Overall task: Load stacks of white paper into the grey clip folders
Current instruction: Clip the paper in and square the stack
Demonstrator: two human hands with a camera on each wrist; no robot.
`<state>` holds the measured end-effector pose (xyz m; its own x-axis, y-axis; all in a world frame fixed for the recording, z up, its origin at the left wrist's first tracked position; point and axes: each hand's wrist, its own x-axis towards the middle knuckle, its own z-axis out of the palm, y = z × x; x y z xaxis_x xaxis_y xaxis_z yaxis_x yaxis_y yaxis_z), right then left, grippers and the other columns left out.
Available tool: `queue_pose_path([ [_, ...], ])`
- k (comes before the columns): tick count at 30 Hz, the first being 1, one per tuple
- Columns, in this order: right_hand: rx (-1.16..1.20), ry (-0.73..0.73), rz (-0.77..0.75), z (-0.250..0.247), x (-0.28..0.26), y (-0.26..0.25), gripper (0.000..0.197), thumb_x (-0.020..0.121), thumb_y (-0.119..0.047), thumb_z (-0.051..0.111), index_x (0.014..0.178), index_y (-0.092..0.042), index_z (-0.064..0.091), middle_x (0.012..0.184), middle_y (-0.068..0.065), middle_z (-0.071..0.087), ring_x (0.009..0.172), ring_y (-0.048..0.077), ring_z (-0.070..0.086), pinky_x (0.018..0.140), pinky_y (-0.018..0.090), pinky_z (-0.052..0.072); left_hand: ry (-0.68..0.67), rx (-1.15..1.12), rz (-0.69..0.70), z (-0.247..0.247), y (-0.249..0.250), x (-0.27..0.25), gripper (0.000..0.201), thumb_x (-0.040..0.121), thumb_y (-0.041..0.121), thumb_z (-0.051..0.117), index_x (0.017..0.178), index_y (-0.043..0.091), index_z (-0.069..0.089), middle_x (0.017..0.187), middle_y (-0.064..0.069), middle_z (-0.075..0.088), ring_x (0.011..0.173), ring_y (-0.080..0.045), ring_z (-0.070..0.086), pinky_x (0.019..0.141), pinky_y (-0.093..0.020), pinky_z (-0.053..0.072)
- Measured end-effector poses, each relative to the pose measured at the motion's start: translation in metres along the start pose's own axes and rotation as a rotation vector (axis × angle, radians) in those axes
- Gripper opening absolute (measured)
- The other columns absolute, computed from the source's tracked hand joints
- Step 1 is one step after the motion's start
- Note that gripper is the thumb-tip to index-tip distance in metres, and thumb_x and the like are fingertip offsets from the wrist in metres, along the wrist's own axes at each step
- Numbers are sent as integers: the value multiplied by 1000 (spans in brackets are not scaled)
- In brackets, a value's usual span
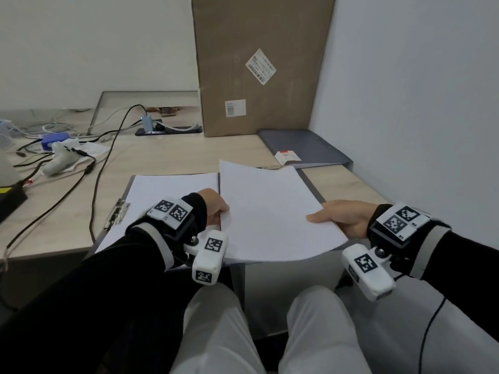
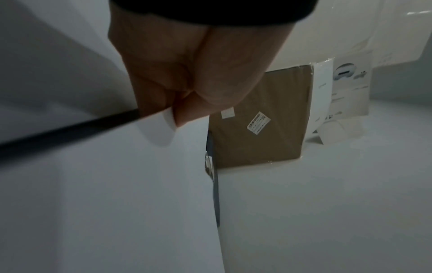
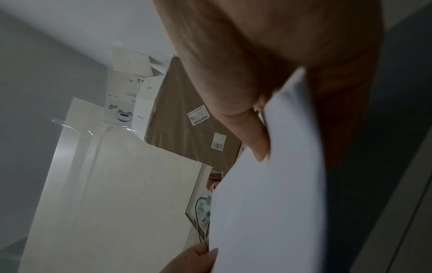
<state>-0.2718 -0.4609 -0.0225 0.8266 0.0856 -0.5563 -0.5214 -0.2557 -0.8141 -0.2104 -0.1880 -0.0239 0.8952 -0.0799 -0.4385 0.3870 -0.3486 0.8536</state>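
Observation:
An open grey clip folder [image 1: 311, 182] lies at the table's front edge. Its metal clip [image 1: 116, 213] sits on the left, beside a white sheet stack [image 1: 167, 195] on the left half. A second stack of white paper [image 1: 270, 211] hangs just above the right half, its near edge past the table edge. My left hand [image 1: 216, 206] pinches its left edge, with thumb and fingers meeting on the paper [image 2: 117, 184] in the left wrist view. My right hand [image 1: 341, 218] grips the right edge, thumb [image 3: 245, 129] on top of the sheets [image 3: 268, 194]. A closed grey folder [image 1: 305, 149] lies at the back right.
A tall cardboard box [image 1: 259, 63] leans against the wall behind the folders. Black cables [image 1: 108, 147], a power strip [image 1: 167, 130], a blue box [image 1: 54, 139] and a white controller [image 1: 62, 157] crowd the table's left side. The wall [image 1: 418, 103] closes the right.

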Motion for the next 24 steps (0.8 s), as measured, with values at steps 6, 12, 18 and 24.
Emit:
queue_pose_path([
  [6,-49,232,60,-14,4,12,7,92,-6,56,96,-3,60,91,10,67,76,20,62,72,29,54,-121,77,-71,15,-11,-16,24,96,-3,40,73,1,45,69,-14,53,53,-26,57,36,-28,51],
  [12,-33,329,50,-19,12,9,14,91,-1,55,78,-6,55,78,7,62,66,17,58,59,24,51,-99,19,-42,20,2,-20,25,97,0,40,72,2,45,69,-13,53,61,-27,55,65,-42,51],
  [18,-9,370,63,-28,18,-2,16,92,0,54,77,-5,55,75,7,60,64,16,56,41,17,51,-22,120,39,27,16,-9,15,95,2,44,89,-4,57,89,-15,62,70,-24,58,76,-38,52],
  [24,8,338,81,-37,24,3,19,94,-2,51,76,-7,55,75,5,60,65,14,55,42,16,50,44,720,181,14,16,8,58,96,20,47,149,10,27,157,-8,24,143,-26,27,112,-29,27],
])
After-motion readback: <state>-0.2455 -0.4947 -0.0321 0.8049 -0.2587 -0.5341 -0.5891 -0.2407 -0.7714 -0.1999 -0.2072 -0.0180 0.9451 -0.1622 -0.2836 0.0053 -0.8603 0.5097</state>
